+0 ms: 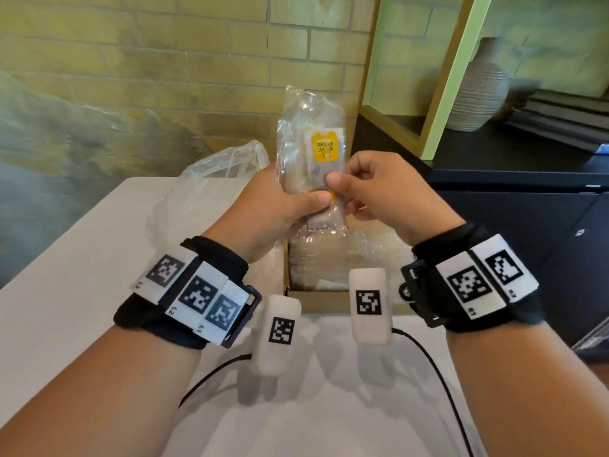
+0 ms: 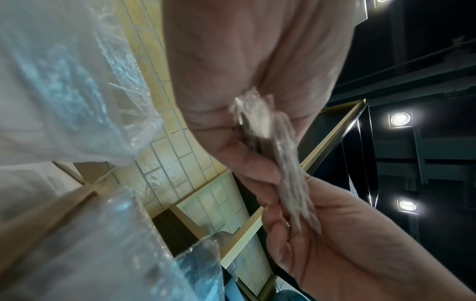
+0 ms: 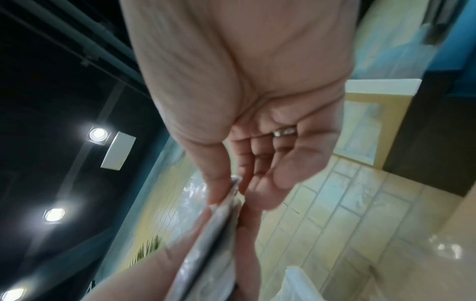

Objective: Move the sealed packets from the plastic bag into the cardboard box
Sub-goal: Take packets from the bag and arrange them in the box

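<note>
Forearms and wrist straps fill the near edge of the head view. Beyond them my left hand (image 1: 280,206) wraps around the lower part of a sealed packet (image 1: 311,150), held upright, with a yellow label showing through its clear wrap. My right hand (image 1: 379,189) pinches the same packet's right edge between thumb and forefinger. Directly below both hands sits one open cardboard box (image 1: 324,303), with more clear-wrapped packets already lying inside; I cannot count them. One crumpled plastic bag (image 1: 211,189) lies beyond my left hand, and I cannot tell whether anything remains in it.

From the left wrist, the packet's edge (image 2: 270,146) shows squeezed between my left thumb and fingers, my right hand meeting it below.

From the right wrist, thumb and forefinger clamp the packet's rim (image 3: 226,205).

I judge the task well along: this packet still needs lowering into the box.
</note>
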`<state>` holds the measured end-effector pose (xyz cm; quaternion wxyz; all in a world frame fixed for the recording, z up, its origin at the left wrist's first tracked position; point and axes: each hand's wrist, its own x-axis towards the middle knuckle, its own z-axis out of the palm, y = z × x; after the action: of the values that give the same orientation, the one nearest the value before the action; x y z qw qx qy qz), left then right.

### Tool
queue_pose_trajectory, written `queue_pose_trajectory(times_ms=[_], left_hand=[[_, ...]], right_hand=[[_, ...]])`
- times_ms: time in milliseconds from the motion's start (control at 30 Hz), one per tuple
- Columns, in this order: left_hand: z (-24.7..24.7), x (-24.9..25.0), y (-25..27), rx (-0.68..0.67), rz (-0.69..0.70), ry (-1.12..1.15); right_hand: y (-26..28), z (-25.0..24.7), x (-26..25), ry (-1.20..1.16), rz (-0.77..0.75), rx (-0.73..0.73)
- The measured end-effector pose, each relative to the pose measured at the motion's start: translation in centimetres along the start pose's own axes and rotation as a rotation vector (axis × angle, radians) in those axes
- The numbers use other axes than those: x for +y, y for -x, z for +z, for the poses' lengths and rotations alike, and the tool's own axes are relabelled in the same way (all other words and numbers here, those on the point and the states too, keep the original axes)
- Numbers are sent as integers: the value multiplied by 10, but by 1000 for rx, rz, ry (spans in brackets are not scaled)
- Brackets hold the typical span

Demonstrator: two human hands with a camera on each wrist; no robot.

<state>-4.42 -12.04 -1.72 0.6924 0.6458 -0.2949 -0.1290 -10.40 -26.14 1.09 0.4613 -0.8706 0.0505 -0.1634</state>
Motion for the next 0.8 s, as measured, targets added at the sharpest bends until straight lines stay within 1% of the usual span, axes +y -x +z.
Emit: queue_pose_trajectory(times_ms=[67, 167, 267, 333, 400, 500, 700, 733, 800], left_hand=[[0, 0, -1, -18, -1, -4], [-1, 0, 0, -14, -17, -21], [-5, 2, -2, 83, -38, -32], [-9, 2, -7, 182, -79, -24], [-13, 3, -10, 288, -126, 35], [-12, 6, -9, 325, -160, 82], [-7, 2, -9, 269, -118, 31], [-6, 2, -8, 267, -111, 30], [-5, 3, -8, 254, -100, 22]], right_hand=[[0, -4, 1, -58, -11, 9], [-4, -14, 7, -30, -46, 74], [-6, -31, 13, 102, -72, 177], [-5, -44, 16, 281, -94, 196], [-2, -52, 16, 518, -77, 136], [-2, -50, 18, 740, -8, -2], [-3, -35, 23, 811, 60, -205], [-4, -35, 23, 810, 71, -224], [-4, -36, 22, 787, 69, -217]])
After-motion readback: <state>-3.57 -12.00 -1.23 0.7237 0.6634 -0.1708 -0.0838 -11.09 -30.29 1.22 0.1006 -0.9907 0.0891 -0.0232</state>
